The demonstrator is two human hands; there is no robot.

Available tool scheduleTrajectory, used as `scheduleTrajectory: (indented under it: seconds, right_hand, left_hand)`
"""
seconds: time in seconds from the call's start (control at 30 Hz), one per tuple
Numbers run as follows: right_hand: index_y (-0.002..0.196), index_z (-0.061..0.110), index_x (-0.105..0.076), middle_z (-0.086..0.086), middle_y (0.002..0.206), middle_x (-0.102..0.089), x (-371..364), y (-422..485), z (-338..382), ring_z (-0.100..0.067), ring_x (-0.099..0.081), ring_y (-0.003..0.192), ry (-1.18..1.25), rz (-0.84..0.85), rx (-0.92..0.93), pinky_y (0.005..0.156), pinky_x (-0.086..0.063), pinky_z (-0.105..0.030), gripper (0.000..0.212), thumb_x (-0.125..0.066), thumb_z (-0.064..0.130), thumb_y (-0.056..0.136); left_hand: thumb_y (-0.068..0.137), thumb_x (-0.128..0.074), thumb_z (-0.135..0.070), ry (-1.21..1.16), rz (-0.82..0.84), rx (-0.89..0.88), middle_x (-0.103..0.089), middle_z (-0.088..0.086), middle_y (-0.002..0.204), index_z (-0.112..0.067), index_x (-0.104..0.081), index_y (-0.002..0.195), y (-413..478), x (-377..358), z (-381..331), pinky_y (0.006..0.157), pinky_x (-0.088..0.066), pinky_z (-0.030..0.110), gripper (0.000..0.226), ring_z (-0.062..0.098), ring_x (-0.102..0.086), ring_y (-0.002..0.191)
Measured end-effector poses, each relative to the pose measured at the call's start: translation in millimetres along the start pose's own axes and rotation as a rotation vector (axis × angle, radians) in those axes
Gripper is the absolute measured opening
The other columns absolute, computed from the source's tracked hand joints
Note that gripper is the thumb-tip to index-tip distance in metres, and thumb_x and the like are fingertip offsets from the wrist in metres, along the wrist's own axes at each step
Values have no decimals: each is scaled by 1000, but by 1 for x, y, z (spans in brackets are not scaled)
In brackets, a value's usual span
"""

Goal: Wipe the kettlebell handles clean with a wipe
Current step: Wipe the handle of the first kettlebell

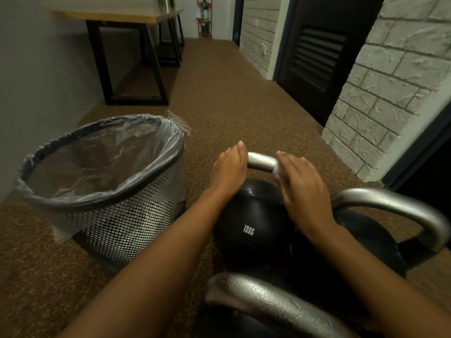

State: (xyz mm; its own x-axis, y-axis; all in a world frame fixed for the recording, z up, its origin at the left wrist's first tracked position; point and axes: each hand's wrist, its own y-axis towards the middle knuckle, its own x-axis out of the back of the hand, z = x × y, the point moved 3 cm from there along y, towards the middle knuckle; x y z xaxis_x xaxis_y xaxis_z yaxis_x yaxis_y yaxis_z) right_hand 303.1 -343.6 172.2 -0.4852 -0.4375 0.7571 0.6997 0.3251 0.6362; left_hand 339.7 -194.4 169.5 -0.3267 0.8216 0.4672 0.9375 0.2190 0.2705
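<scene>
Wiping the handle (262, 161) of the 12KG kettlebell (251, 223)
Left hand (229, 167) grips its left end — right hand (302, 189) pinches a white wipe (277, 170) against the right bend.

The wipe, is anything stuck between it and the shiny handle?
Nothing visible. The right hand holds the white wipe straight against the right end of the handle of the 12KG kettlebell, and the left hand grips the left end.

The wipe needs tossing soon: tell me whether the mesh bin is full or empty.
Empty, as far as shows: the mesh bin holds only its clear liner, with no rubbish visible inside.
</scene>
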Motion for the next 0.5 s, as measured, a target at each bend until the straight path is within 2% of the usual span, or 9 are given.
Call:
scheduleTrajectory:
  seconds: [0.07,0.13,0.23,0.33,0.5]
  right_hand:
    - [122,4,-56,-12,118,-63,1,10,9,-28,-58,108,-51,-5,44,102,-35,-35,35,-59,7,87]
    - [112,6,-60,-11,105,-64,2,17,16,-28,-60,95,-53,-3,25,88,-43,-35,28,-62,6,85]
    - [101,8,-55,-9,95,-56,2,21,12,-26,-52,84,-9,31,-40,72,-42,-35,24,-65,6,79]
    - [97,7,-50,-9,94,-49,3,14,2,-24,-45,84,6,-4,-100,67,-37,-32,27,-68,9,77]
    - [95,8,-45,-10,98,-45,1,-4,-9,-26,-42,89,14,-115,-305,70,-41,-38,32,-69,9,74]
  left_hand:
    - [102,-19,-33,2,2,-1,-62,23,101,-1,-57,94,0,-1,0,86,-46,48,50,37,-56,96]
    - [102,-18,-33,-2,5,2,-61,22,101,-1,-57,95,0,-1,0,85,-46,48,50,37,-56,95]
    - [102,-19,-32,-7,3,6,-61,24,102,1,-56,95,0,-1,1,86,-44,48,50,38,-55,97]
    - [102,-19,-31,-15,2,0,-60,25,103,2,-56,95,0,0,1,88,-44,49,50,40,-54,98]
    - [102,-19,-31,-15,6,-9,-60,25,102,2,-56,95,-1,0,1,86,-44,48,49,39,-54,96]
